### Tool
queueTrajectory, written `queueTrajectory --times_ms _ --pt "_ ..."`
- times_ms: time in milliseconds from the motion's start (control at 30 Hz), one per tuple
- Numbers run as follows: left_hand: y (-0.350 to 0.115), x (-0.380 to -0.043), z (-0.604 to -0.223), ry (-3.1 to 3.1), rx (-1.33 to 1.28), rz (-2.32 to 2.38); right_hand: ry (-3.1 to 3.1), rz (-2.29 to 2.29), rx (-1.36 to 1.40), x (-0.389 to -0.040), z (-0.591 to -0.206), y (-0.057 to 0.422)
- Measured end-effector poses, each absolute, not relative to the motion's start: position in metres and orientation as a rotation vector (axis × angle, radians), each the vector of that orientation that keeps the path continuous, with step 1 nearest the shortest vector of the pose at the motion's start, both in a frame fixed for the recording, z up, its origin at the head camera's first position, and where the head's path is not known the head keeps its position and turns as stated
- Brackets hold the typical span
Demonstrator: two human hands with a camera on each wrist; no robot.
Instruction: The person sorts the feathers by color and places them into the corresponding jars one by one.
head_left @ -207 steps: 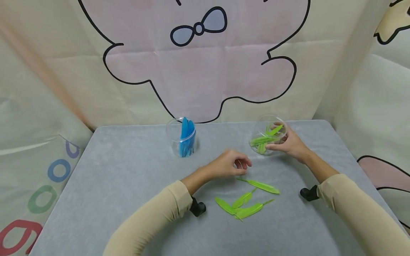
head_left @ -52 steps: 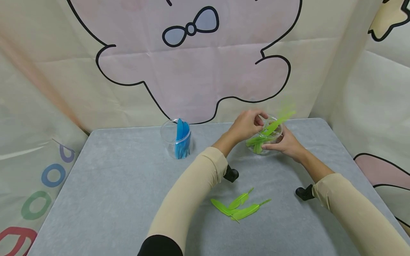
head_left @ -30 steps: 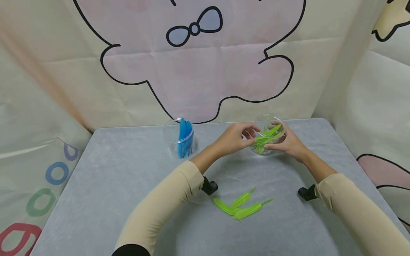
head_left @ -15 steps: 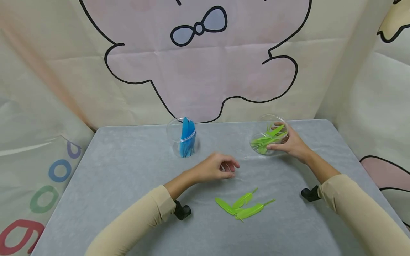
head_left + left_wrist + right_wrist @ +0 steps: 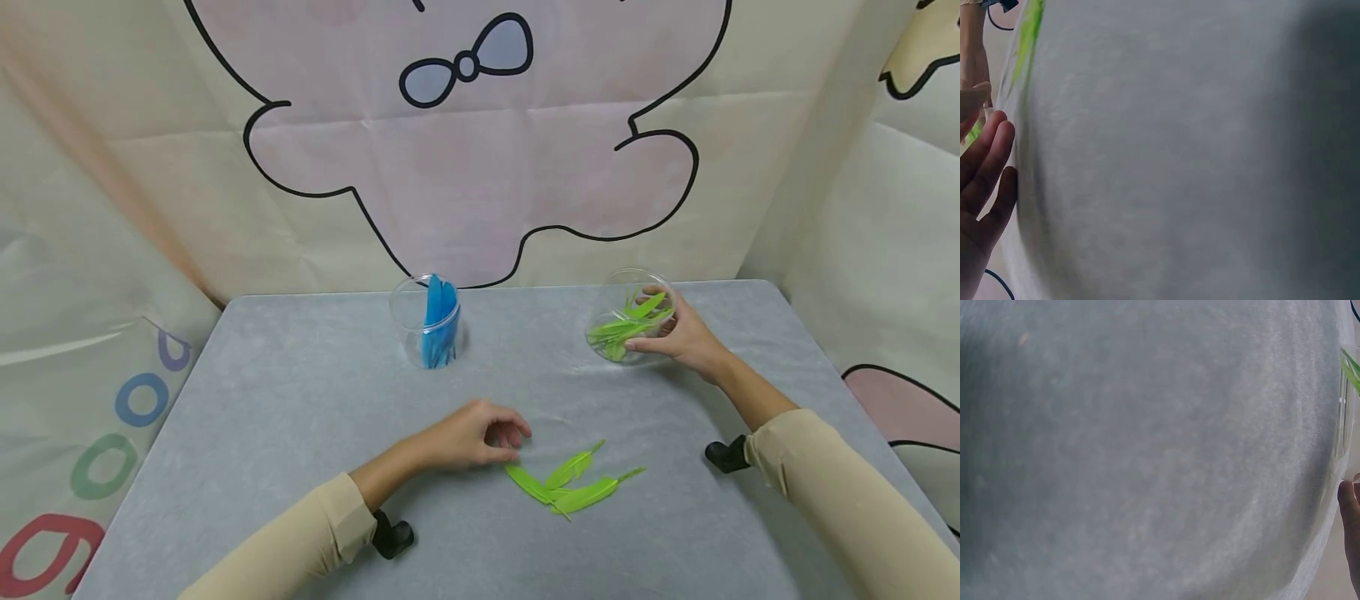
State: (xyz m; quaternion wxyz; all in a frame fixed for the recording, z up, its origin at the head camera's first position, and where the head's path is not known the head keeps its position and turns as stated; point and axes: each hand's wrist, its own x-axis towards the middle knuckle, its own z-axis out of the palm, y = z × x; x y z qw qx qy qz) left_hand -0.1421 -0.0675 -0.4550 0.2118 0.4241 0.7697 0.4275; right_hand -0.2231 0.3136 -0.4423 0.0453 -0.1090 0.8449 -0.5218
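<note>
Three bright green feathers [image 5: 588, 495] lie close together on the table in the head view. My left hand [image 5: 474, 435] hovers just left of them, fingers loosely bent, its fingertips near the tip of the leftmost feather; no object shows in it. At the back right, my right hand [image 5: 686, 337] grips a clear plastic cup [image 5: 611, 293] by its right side. Inside that cup lean several green feathers [image 5: 618, 330]. In the right wrist view only the thumb [image 5: 1350, 519] and the cup's edge [image 5: 1342, 419] appear.
A second clear cup [image 5: 406, 325] with several blue feathers [image 5: 440, 321] stands at the back left. The grey cloth-covered table [image 5: 315, 375] meets a printed backdrop [image 5: 450, 183] behind. A black wrist camera [image 5: 393, 536] sits under my left sleeve.
One green feather has gone from the table into the right cup, carried by my left hand. That hand has since come back down and left toward the remaining feathers. My right hand keeps its grip.
</note>
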Motion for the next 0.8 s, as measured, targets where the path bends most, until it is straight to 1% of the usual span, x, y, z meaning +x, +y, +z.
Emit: queueTrajectory --times_ms 433,800 --pt "-0.072 -0.129 -0.461 2.143 1.15 1.176 2.559 -1.629 -0.302 -0.223 -0.441 0.312" --pt "-0.069 -0.122 -0.458 2.22 1.19 1.118 2.545 -1.636 -0.295 -0.225 -0.441 0.313"
